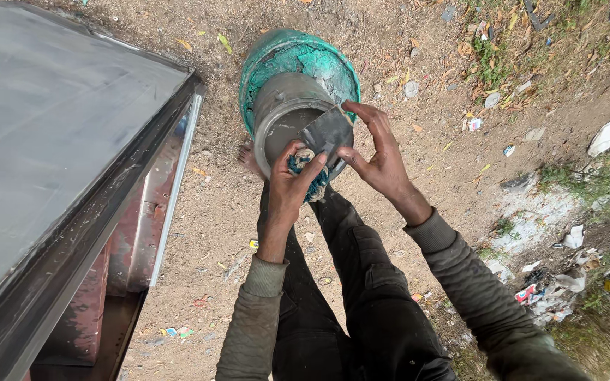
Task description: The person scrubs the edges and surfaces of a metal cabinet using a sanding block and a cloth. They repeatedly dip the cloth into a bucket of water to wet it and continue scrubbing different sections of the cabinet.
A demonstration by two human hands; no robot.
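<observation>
Left hand: the left hand [292, 185] has its fingers [313, 164] curled tight round a bunched blue and white rag [313, 185], thumb and fingertips pressing it against the lower edge of the blade.
Right hand: the right hand [379, 159] pinches a flat grey scraper blade [327, 132] between thumb below and fingertips [351, 107] on its top corner; the other fingers are loosely spread.
Blade: tilted, held over the mouth of the bucket, just above the rag; its face looks dull grey, with a film of grey paste on it.
Bucket: a small grey bucket [284, 106] stands beyond the fingers, inside or on a larger teal tub [319, 63]; grey paste shows inside.
Progress: by my judgement the wiping is under way; the rag touches only the lower edge, and the rest of the blade looks unwiped.
Surroundings: a grey metal panel [51, 134] lies well to the left of the left hand; bare littered ground [460, 106] all around.
</observation>
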